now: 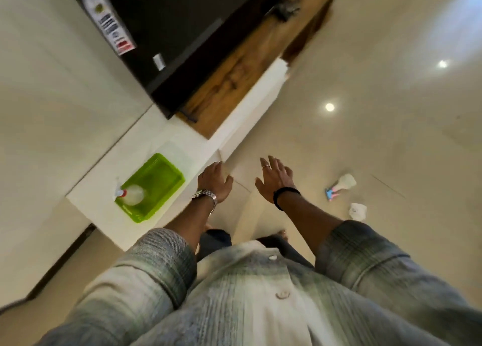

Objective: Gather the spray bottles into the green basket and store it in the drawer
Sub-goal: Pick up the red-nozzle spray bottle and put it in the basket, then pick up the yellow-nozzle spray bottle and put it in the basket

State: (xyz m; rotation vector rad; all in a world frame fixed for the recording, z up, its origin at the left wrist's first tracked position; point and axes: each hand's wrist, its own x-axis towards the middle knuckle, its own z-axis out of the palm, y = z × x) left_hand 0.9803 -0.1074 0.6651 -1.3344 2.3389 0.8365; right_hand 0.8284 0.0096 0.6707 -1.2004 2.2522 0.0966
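One bottle in, one left on the floor.
Both hands, left (214, 181) and right (273, 180), hung open and empty; one spray bottle (131, 195) lay in the green basket (167, 173), another (343, 185) on the floor, best gripped by the neck.

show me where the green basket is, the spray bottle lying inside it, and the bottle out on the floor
green basket (167, 168): head view, bare basket floor.
spray bottle in basket (133, 195): head view, clear body.
bottle on floor (346, 182): head view, pale body.
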